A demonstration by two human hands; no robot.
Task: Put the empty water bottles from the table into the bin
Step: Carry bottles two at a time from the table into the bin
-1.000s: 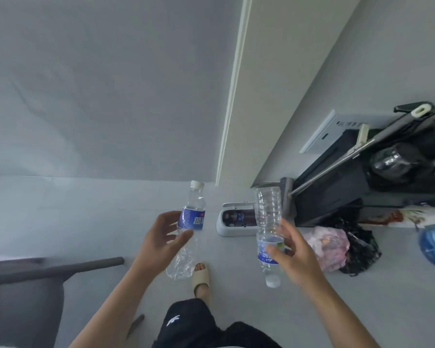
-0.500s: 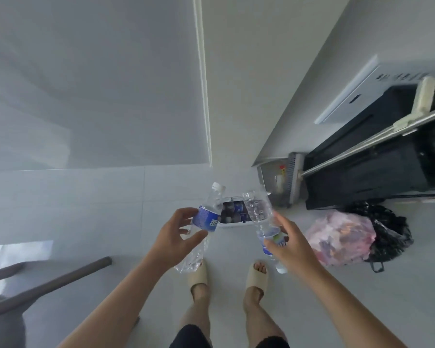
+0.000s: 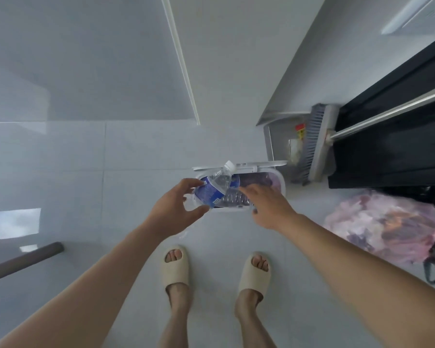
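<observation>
Head view, looking straight down at the floor (image 3: 136, 156). L hand (image 3: 172, 212) grips a crushed bottle (image 3: 215, 188) w/ blue label & white cap, thumb under and fingers over it, held tilted over the near-left edge of the bin (image 3: 281, 182). The bin is white, lid flipped up at the far side. A 2nd clear bottle (image 3: 232, 199) lies inside the bin, partly hidden by the first bottle & the R hand (image 3: 269, 207). R hand is spread, fingers loose, holding nothing, above the bin's near rim; its fingertips cover part of the opening. The rest of the bin's contents are dark, hard to make out. Feet in beige slides (image 3: 175, 266) stand just short of the bin. Right: pink bag (image 3: 382, 227), black bag cut off by the frame edge, broom (image 3: 317, 144) w/ handle running out of the frame.
</observation>
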